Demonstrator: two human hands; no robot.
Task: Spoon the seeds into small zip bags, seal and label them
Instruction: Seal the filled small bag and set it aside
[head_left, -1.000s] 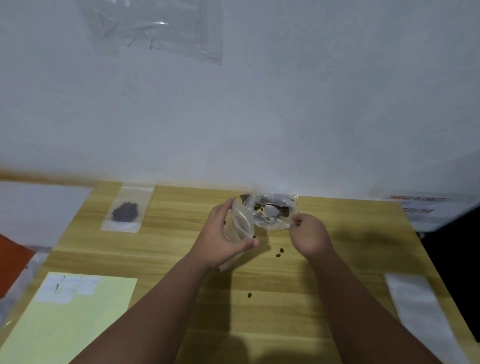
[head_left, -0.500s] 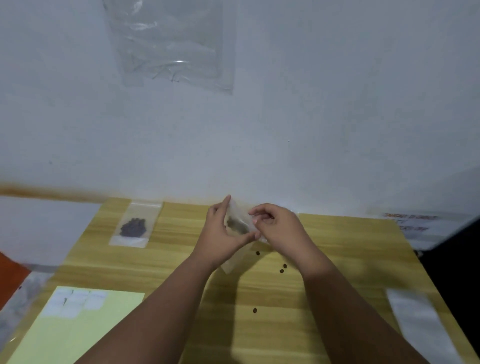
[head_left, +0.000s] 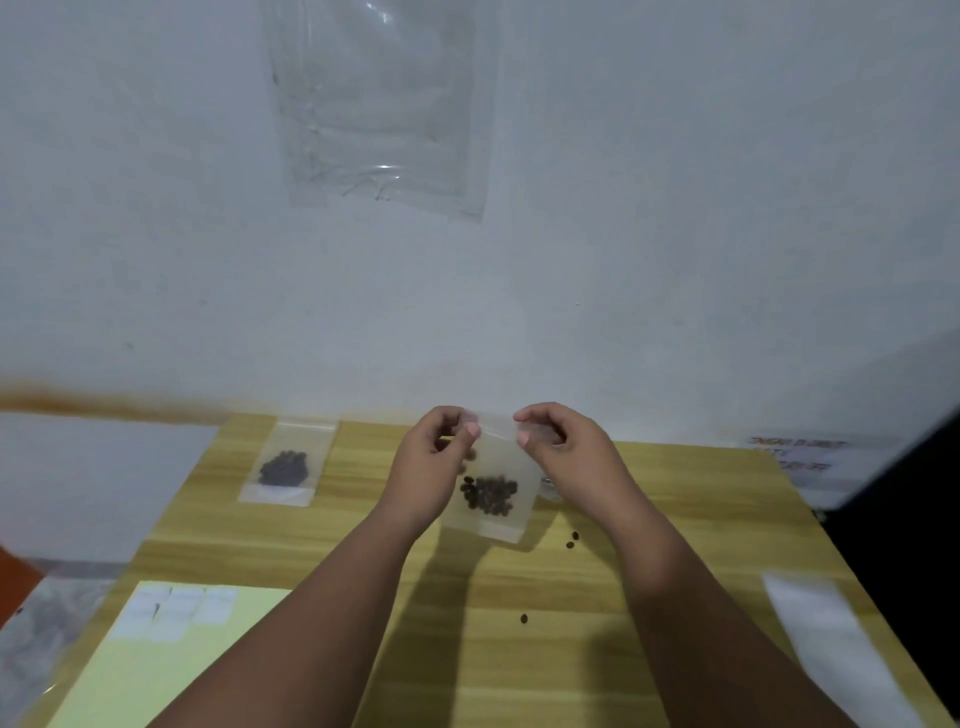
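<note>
A small clear zip bag (head_left: 493, 483) with dark seeds pooled in its lower half hangs upright above the wooden table (head_left: 519, 649). My left hand (head_left: 431, 462) pinches its top left corner and my right hand (head_left: 566, 457) pinches its top right corner. A second filled zip bag (head_left: 285, 465) lies flat at the table's back left. Three loose seeds (head_left: 571, 540) lie on the wood below and right of the held bag. A yellow sheet (head_left: 171, 670) with small white labels (head_left: 171, 610) sits at the front left.
A white strip of paper (head_left: 831, 660) lies at the table's right edge. A large clear plastic bag (head_left: 384, 104) is stuck on the white wall behind. A printed paper (head_left: 795, 457) lies beyond the table's back right corner. The big seed bag is hidden behind my hands.
My right hand left the big seed bag and came to the small bag. Both hands raised the small bag upright and now hold its top edge, with the seeds settled at its bottom.
</note>
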